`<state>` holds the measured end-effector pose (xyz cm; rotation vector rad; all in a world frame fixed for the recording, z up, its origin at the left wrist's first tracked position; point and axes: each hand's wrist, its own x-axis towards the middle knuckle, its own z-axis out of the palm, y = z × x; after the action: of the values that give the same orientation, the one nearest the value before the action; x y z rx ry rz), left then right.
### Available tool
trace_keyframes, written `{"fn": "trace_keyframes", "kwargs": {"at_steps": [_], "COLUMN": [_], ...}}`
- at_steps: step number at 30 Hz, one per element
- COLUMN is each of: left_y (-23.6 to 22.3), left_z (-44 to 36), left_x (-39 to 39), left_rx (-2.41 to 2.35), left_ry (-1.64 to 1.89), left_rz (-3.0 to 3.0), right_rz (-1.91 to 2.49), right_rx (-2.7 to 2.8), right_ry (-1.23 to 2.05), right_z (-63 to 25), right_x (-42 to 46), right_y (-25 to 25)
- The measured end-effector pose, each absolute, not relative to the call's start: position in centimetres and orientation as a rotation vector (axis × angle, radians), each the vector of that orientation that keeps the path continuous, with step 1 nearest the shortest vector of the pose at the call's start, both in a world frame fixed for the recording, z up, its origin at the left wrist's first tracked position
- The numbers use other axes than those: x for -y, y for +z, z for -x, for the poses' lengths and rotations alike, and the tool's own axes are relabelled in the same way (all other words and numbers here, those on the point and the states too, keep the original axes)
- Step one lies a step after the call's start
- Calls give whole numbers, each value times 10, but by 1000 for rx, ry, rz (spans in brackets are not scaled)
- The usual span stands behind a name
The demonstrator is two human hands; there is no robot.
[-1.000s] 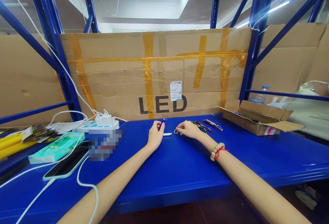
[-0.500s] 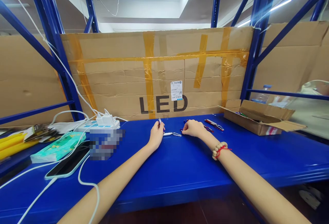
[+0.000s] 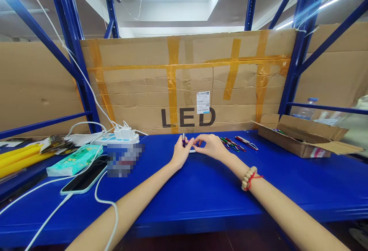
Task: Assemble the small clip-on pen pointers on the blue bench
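Note:
My left hand (image 3: 179,155) is closed around a slim purple pen-like stick (image 3: 183,141) with a silver end, which stands nearly upright out of the fingers. Thumb and index fingertip of my right hand (image 3: 211,146) are pinched together, right beside the left fingertips; whatever may be between them is too small to make out. Under the hands lies a silver pen-like stick (image 3: 192,151), mostly covered. Just past my right hand, several thin red and green sticks with wire loops (image 3: 233,144) are grouped, and a red stick with a silver loop (image 3: 246,142) lies apart.
An opened cardboard box (image 3: 299,143) is at the right. On the left are a power strip (image 3: 116,139) with white cables, a tissue pack (image 3: 74,161) and a phone (image 3: 84,176). A large cardboard panel (image 3: 138,93) stands behind the blue table (image 3: 195,197).
My right hand has gone from the coloured sticks back to the left fingertips. The purple stick has turned upright in my left hand. The view has swung slightly left.

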<state>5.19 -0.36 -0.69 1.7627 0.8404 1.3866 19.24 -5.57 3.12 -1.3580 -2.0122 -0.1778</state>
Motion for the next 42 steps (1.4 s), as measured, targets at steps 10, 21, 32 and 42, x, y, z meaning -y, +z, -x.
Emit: {"fn": "trace_keyframes", "kwargs": {"at_steps": [10, 21, 32, 42], "left_y": [-1, -1, 3, 5], "left_z": [-46, -43, -37, -37], "left_x": [7, 5, 4, 6], "left_rx": [-790, -807, -894, -865], "left_ry": [1379, 1386, 1370, 1227], "left_rz": [-2079, -2187, -2378, -2417], "right_rz": [1158, 1240, 1201, 1156], "right_rx": [2077, 2111, 2109, 2157], "right_ry": [-183, -245, 77, 197], "right_z": [-205, -203, -198, -201], "right_x": [45, 42, 43, 39], "right_y": [25, 19, 18, 17]}}
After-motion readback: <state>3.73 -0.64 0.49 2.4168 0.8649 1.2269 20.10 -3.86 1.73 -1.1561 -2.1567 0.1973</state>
